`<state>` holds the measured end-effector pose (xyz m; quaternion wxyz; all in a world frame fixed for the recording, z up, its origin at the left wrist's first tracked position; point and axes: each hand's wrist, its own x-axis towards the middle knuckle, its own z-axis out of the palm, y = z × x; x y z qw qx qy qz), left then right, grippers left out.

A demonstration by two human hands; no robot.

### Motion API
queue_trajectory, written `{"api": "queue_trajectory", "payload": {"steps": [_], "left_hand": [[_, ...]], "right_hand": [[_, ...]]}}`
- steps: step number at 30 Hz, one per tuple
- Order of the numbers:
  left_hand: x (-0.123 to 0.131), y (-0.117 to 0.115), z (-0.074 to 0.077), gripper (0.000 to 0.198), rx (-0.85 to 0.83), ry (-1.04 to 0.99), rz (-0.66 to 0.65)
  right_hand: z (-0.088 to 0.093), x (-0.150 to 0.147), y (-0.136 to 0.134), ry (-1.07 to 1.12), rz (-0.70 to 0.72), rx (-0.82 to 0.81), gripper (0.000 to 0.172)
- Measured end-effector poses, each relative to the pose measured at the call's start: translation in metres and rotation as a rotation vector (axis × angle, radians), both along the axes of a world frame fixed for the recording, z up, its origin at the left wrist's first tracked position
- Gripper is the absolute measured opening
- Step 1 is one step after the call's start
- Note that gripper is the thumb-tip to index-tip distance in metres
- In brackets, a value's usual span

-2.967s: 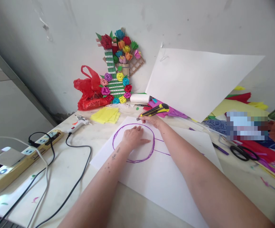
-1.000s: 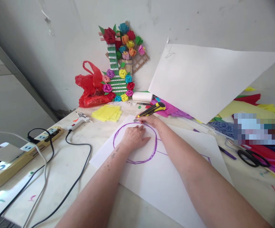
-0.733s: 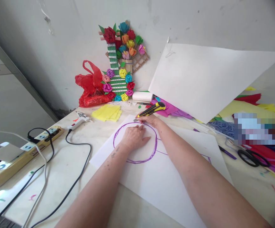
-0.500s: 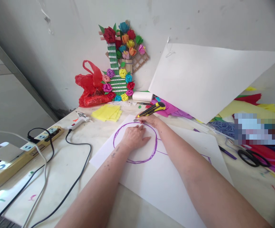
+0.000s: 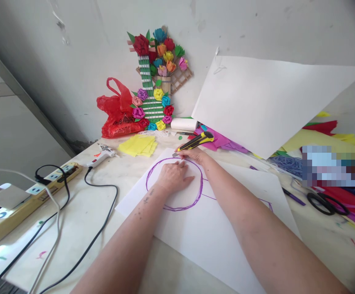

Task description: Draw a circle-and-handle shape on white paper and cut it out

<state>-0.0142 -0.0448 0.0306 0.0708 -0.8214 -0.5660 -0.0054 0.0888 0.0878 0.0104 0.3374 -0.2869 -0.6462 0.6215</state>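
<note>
A large white sheet (image 5: 183,232) lies on the table with a purple circle (image 5: 201,188) and purple lines drawn on it. Inside the circle my left hand (image 5: 174,177) presses flat on the sheet, fingers spread. Just beyond it, at the circle's far edge, my right hand (image 5: 192,154) grips a yellow and black utility knife (image 5: 197,141). The knife leans over, its blade tip low at the purple line; whether it has gone into the sheet I cannot tell. My right forearm covers part of the drawn lines.
To the left lie a glue gun (image 5: 100,157) with its cord and a power strip (image 5: 54,177). Yellow paper squares (image 5: 139,145), a red plastic bag (image 5: 119,110) and a paper-flower guitar (image 5: 152,102) are at the back. Scissors (image 5: 327,203) and a purple pen (image 5: 293,197) lie right.
</note>
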Motion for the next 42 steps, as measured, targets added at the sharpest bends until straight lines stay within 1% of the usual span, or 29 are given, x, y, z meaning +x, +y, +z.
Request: {"api": "queue_trajectory", "payload": {"steps": [8,18,27,33,38,42], "left_hand": [[0.000,0.000,0.000,0.044,-0.006,-0.013,0.004],[-0.001,0.002,-0.004,0.044,0.029,-0.003,-0.014],[-0.001,0.001,-0.005,0.043,0.025,-0.017,-0.005],[-0.001,0.000,-0.004,0.043,0.019,-0.013,-0.004],[-0.002,0.000,-0.005,0.045,0.027,-0.025,-0.012],[-0.003,0.000,-0.007,0.044,0.027,-0.038,0.006]], "right_hand": [[0.001,0.000,-0.001,-0.011,0.004,0.006,0.018],[0.003,0.001,0.001,-0.064,0.028,0.044,0.020],[0.002,-0.002,0.006,-0.108,0.036,0.094,0.014],[0.001,-0.004,0.009,-0.139,0.018,0.111,0.014],[0.002,-0.002,0.005,-0.114,0.006,0.094,0.015],[0.003,-0.001,0.003,-0.100,0.000,0.079,0.015]]}}
